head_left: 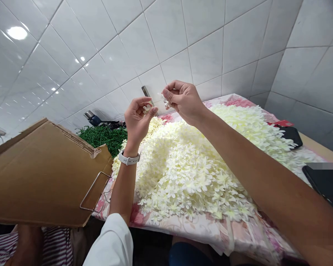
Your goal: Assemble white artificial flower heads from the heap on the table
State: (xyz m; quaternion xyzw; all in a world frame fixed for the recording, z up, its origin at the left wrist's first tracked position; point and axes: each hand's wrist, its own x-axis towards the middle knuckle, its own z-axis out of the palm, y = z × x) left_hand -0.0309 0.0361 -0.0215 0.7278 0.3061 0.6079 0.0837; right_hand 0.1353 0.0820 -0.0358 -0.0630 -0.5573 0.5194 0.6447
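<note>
Wall behind; left hand, right hand pinch blossoms above heap

1 head camera looks forward and down — close over flowers.

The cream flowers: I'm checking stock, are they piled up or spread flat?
Piled up: the cream flowers rise in a mound on the cloth.

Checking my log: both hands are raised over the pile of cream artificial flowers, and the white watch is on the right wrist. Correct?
No: the head view shows the white watch on the left wrist, not the right. The left hand and right hand are raised over the pile of cream artificial flowers.
</note>
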